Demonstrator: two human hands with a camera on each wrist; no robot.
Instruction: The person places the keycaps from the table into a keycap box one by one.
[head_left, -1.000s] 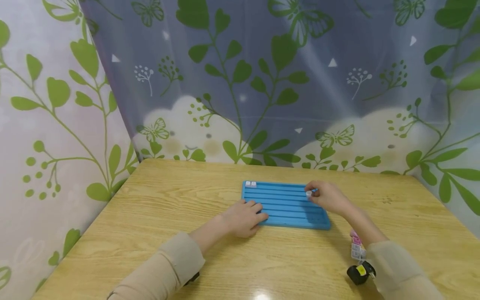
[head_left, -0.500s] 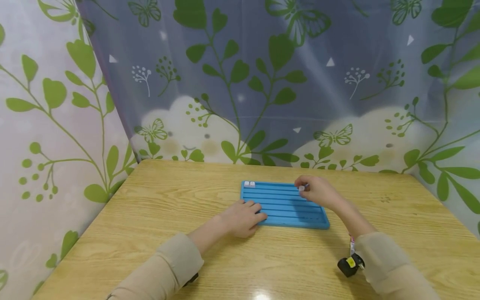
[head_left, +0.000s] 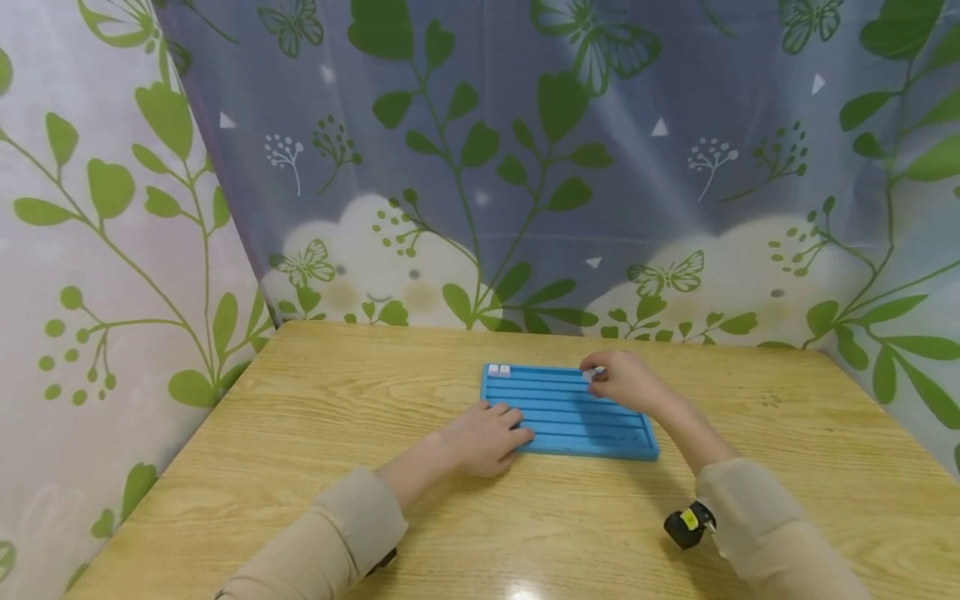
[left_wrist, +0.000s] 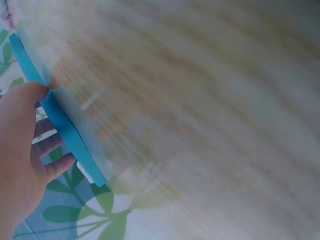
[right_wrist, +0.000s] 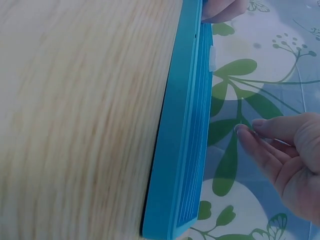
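A flat blue tray (head_left: pixel 577 425) with long parallel grooves lies on the table. Two small white block-like tiles (head_left: pixel 498 370) sit side by side in its back left corner. My left hand (head_left: pixel 489 437) holds the tray at the front left; in the left wrist view its thumb (left_wrist: pixel 35 91) lies against the front wall, with the fingers over the grooves. Over the back right part of the tray, my right hand (head_left: pixel 630 383) pinches another small white tile (head_left: pixel 589 375) between thumb and fingers. From the right wrist, that tile is mostly hidden behind the fingertips.
The wooden table (head_left: pixel 360 367) reaches back to a curtain (head_left: pixel 420 167) printed with leaves and clouds. A black device (head_left: pixel 686 525) with a yellow label hangs at the right sleeve. Pink pieces (left_wrist: pixel 7 19) show at the left wrist view's corner.
My right hand has moved left along the tray's back edge with the white tile. Its sleeve now hides the pink and white pieces on the table. The left hand has stayed put.
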